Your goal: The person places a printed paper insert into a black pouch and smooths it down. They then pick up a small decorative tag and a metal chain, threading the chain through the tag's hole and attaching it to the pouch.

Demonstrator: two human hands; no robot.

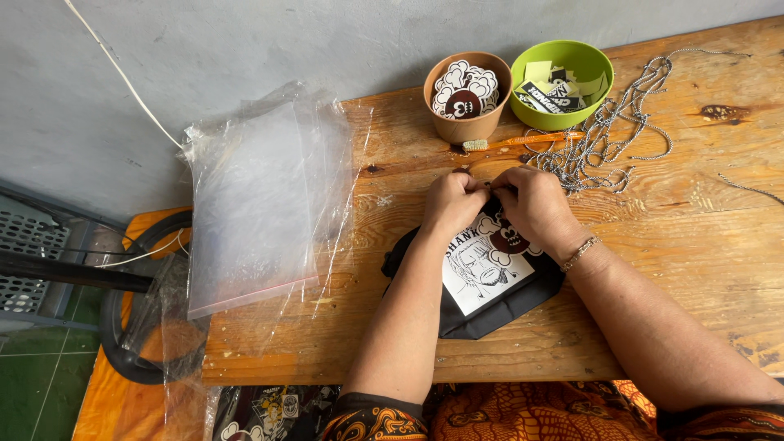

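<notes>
Black pouch [482,314] with a printed face lies on the wooden tabletop [694,245]. Left hand [452,202] and right hand [535,206] both pinch its top edge, beside a ball chain [604,135] and two bowls of stickers.

i see both forearms reaching away from me, bare from the elbows, converging toward the middle of the scene. my left hand [452,202] sits knuckles up, fingers curled inward and pinched at the tips. my right hand [531,204] lies just beside it, also palm down, fingers bent and meeting the left's fingertips so the two hands touch. the right wrist angles in from the near right and carries a thin bracelet [579,252].
</notes>
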